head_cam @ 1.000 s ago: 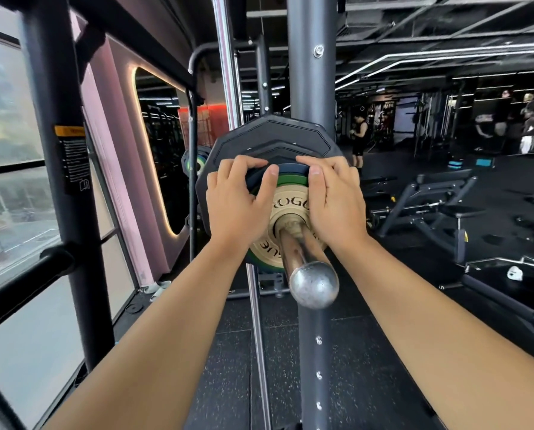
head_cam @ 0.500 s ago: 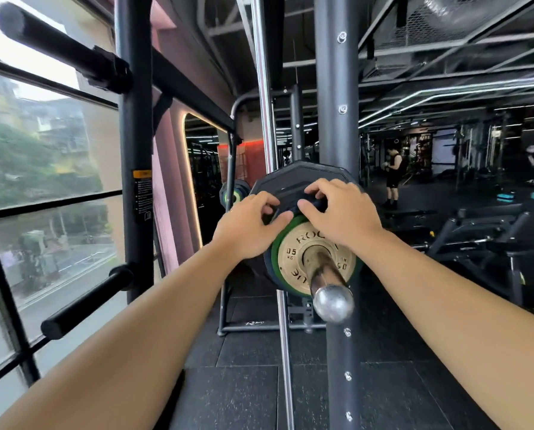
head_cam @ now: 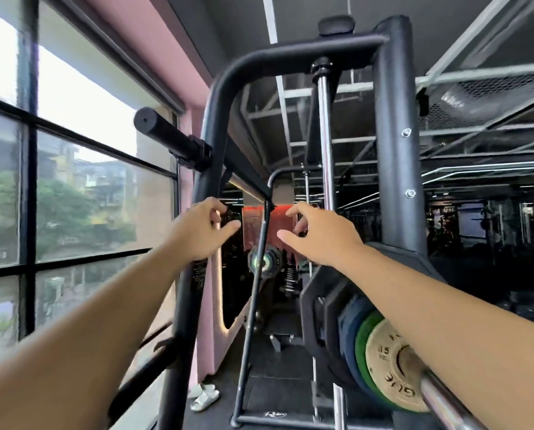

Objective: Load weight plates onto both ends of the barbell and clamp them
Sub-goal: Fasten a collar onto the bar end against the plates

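Stacked face to face on barbell [head_cam: 445, 401], lower right: black plate [head_cam: 315, 308], blue plate [head_cam: 349, 330], green plate [head_cam: 365, 346], gold plate [head_cam: 386, 364], partly hidden by right forearm. Up in the air, off the plates: left hand [head_cam: 202, 229], right hand [head_cam: 318, 237], fingers loosely spread, holding nothing. Behind: rack upright [head_cam: 396, 150]. On floor: white sandals [head_cam: 203, 397].

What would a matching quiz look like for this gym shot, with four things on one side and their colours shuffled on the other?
Things:
1. outermost plate on the barbell
2. plate behind it
3. third plate
4. sandals on the floor

Colours:
A. white
B. blue
C. cream
D. green

Pairs: 1-C, 2-D, 3-B, 4-A
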